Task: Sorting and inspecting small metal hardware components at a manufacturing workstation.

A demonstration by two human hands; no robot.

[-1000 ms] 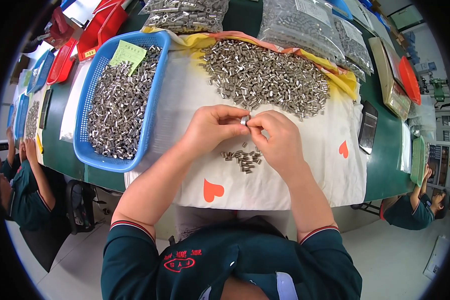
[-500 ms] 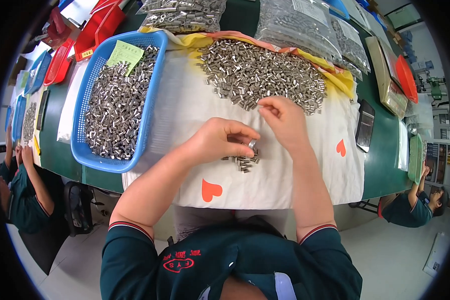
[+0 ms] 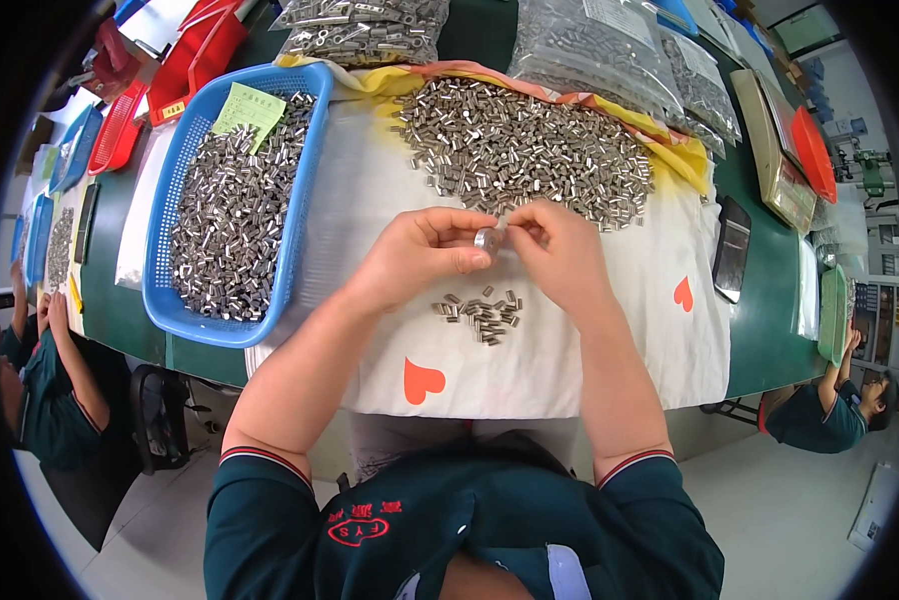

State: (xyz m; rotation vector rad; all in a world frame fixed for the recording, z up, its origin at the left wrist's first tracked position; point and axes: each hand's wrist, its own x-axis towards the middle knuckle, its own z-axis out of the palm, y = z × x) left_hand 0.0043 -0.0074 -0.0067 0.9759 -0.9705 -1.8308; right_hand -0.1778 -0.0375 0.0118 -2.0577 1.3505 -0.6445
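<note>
Between the thumb and fingers of my left hand (image 3: 415, 255) is a round silver metal ring (image 3: 487, 240), like a small collar. My right hand (image 3: 555, 248) is closed in a pinch beside it, fingertips nearly touching the left fingers. Whatever the right fingertips hold is too small and hidden to make out. A small loose group of short metal cylinders (image 3: 485, 318) lies on the white cloth (image 3: 530, 375) below my hands. Beyond them spreads a large pile of the same cylinders (image 3: 530, 140).
At left stands a blue basket (image 3: 305, 210) of cylinders with a green paper slip (image 3: 248, 115). Plastic bags of metal parts (image 3: 595, 50) lie at the back. A phone (image 3: 732, 250) rests on the green table at right. Other people (image 3: 65, 385) sit at both sides.
My left hand has moved up and away from the small group, carrying the ring, uncovering more cylinders. My right hand has come down and left, so both hands now meet.
</note>
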